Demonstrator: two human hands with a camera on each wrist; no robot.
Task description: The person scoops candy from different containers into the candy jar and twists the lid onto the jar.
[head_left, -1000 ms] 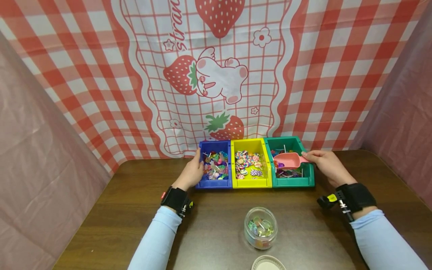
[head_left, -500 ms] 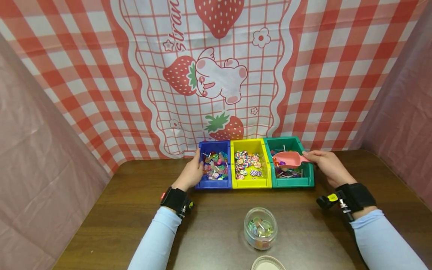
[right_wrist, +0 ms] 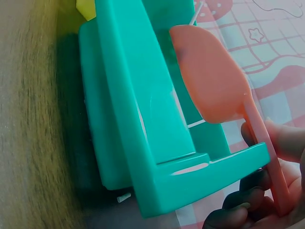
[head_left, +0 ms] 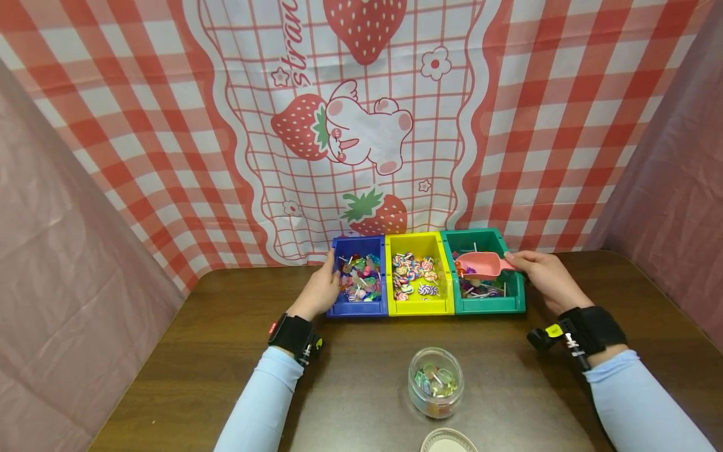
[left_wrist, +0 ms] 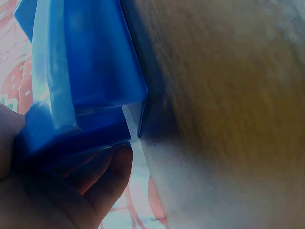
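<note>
My left hand (head_left: 317, 289) grips the outer side wall of a blue bin (head_left: 358, 308), which holds colourful candies. In the left wrist view its fingers (left_wrist: 112, 183) curl against the outside of that bin. With thumb and fingers my right hand (head_left: 552, 280) holds a pink scoop (head_left: 481, 266) by its handle. The scoop's bowl is over the green bin (head_left: 490, 306), with a few red and purple candies near its lip. In the right wrist view the handle crosses the green bin's rim (right_wrist: 228, 168). Lollipops lie beneath, partly hidden by the scoop.
Between the two outer bins sits a yellow bin (head_left: 420, 307) with swirl lollipops. A glass jar (head_left: 432, 402) partly filled with wrapped candies stands nearer on the wooden table (head_left: 226, 358). A pale round lid (head_left: 448, 442) lies at the bottom edge. A checked cloth (head_left: 542, 125) hangs behind.
The scoop has tipped and shifted slightly left over the green bin, and candies in it now sit closer to its lip. My left hand stays on the blue bin.
</note>
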